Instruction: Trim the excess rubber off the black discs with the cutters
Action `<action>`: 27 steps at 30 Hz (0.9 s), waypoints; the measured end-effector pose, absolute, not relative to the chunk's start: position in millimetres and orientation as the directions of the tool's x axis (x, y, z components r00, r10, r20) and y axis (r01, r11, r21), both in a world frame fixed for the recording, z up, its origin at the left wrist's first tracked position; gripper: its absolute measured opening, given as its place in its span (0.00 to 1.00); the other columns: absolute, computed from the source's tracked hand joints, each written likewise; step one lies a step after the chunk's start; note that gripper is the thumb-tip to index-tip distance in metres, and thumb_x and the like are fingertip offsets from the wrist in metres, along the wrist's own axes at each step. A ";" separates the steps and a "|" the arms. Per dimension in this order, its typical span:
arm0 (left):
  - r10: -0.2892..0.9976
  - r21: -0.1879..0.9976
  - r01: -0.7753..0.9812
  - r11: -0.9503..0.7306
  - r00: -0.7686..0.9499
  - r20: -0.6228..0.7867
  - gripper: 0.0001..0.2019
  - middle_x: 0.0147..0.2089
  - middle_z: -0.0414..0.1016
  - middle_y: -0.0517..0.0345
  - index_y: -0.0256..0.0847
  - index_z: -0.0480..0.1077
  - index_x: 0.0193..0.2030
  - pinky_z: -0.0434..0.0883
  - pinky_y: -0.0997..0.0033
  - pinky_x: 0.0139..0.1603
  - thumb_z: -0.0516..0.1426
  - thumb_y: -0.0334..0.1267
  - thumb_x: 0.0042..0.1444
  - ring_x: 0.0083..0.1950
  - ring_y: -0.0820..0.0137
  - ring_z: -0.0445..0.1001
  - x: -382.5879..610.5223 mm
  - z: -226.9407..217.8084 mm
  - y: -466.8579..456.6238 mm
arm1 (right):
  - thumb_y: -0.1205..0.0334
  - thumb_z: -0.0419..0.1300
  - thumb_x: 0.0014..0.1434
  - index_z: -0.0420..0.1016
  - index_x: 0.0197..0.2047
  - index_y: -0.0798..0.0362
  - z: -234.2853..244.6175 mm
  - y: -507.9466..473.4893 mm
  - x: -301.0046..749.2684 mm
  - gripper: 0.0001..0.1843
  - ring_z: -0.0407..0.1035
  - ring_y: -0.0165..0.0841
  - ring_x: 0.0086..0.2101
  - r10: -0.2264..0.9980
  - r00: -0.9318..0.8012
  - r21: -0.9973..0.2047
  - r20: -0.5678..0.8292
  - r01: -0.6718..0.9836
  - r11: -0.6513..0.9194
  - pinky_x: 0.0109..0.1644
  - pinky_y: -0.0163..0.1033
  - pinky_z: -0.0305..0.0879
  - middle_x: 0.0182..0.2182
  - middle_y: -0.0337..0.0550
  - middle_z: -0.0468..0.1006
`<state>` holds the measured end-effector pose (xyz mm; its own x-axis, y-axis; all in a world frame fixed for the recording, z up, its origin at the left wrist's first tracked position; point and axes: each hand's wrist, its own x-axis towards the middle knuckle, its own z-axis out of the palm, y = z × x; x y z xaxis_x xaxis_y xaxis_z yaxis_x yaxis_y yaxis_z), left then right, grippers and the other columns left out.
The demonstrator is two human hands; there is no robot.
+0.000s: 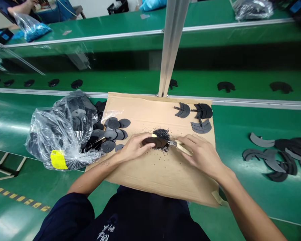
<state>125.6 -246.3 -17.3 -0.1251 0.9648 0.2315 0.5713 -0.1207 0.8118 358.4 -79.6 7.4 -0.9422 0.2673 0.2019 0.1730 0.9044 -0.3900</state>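
My left hand [132, 147] is closed on a black plastic disc [155, 142], holding it over a sheet of cardboard [155, 170]. My right hand [203, 154] grips a small knife [182, 146] with a pale handle; its blade tip touches the disc's right edge. Black shavings [162, 134] lie in a small heap just behind the disc. Several loose black discs [114, 132] spill onto the cardboard from a clear plastic bag [62, 130] on the left.
Trimmed black curved pieces [198, 117] sit at the cardboard's far right corner, and more lie on the green bench [276, 157] to the right. Behind runs a green conveyor [115, 82] carrying black parts. An aluminium post [170, 47] rises behind the cardboard. Another person's arm [20, 7] shows at top left.
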 end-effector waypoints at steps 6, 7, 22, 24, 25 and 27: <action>0.966 0.754 0.657 -0.006 -0.191 0.174 0.23 0.38 0.74 0.52 0.36 0.72 0.43 0.72 0.69 0.42 0.43 0.49 0.75 0.41 0.65 0.73 55.0 -1.1 -218.5 | 0.50 0.50 0.73 0.74 0.54 0.54 -30.7 -73.3 388.5 0.20 0.72 0.46 0.41 0.390 -0.885 -0.277 0.255 0.320 0.906 0.42 0.48 0.68 0.44 0.53 0.79; 0.964 0.681 0.733 0.010 -0.189 0.189 0.22 0.41 0.75 0.50 0.36 0.73 0.46 0.72 0.67 0.46 0.42 0.47 0.75 0.43 0.64 0.73 38.5 3.4 -205.3 | 0.50 0.50 0.73 0.74 0.54 0.54 -37.7 -74.0 390.5 0.20 0.72 0.46 0.42 0.397 -0.874 -0.253 0.279 0.332 0.909 0.43 0.49 0.69 0.44 0.54 0.79; 0.934 -0.062 0.947 0.314 -0.320 -0.157 0.34 0.65 0.71 0.45 0.41 0.64 0.68 0.66 0.61 0.64 0.59 0.23 0.53 0.62 0.56 0.69 -112.9 -2.8 -70.2 | 0.49 0.52 0.71 0.71 0.63 0.55 -65.6 -74.0 406.2 0.24 0.72 0.51 0.49 0.336 -0.835 -0.140 0.435 0.306 0.942 0.50 0.55 0.73 0.49 0.58 0.76; 0.919 -0.067 0.934 0.350 -0.356 -0.167 0.34 0.65 0.70 0.44 0.41 0.64 0.68 0.68 0.60 0.64 0.59 0.23 0.53 0.63 0.55 0.69 -124.0 -2.3 -69.5 | 0.49 0.53 0.71 0.70 0.64 0.53 -68.7 -71.6 406.9 0.25 0.72 0.52 0.49 0.323 -0.835 -0.135 0.445 0.294 0.946 0.50 0.56 0.73 0.50 0.58 0.76; 0.913 -0.065 0.929 0.365 -0.371 -0.168 0.33 0.65 0.70 0.44 0.41 0.66 0.67 0.68 0.60 0.64 0.59 0.23 0.53 0.63 0.55 0.70 -128.1 -2.8 -69.0 | 0.49 0.53 0.71 0.69 0.65 0.53 -69.8 -70.5 406.9 0.25 0.72 0.52 0.49 0.319 -0.835 -0.138 0.449 0.288 0.948 0.50 0.56 0.73 0.50 0.58 0.76; 0.906 -0.049 0.921 0.387 -0.390 -0.167 0.27 0.63 0.73 0.46 0.40 0.71 0.63 0.68 0.62 0.64 0.58 0.24 0.56 0.63 0.56 0.70 -133.0 -5.6 -67.9 | 0.50 0.54 0.70 0.68 0.66 0.52 -71.0 -69.1 406.5 0.26 0.72 0.52 0.50 0.315 -0.836 -0.146 0.450 0.279 0.949 0.50 0.56 0.73 0.50 0.58 0.76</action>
<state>-133.0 -67.9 -5.6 -0.3898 0.9056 -0.1673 0.9207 0.3873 -0.0485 406.5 -69.1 -71.0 -0.8360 0.3148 0.4495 0.2790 0.9492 -0.1458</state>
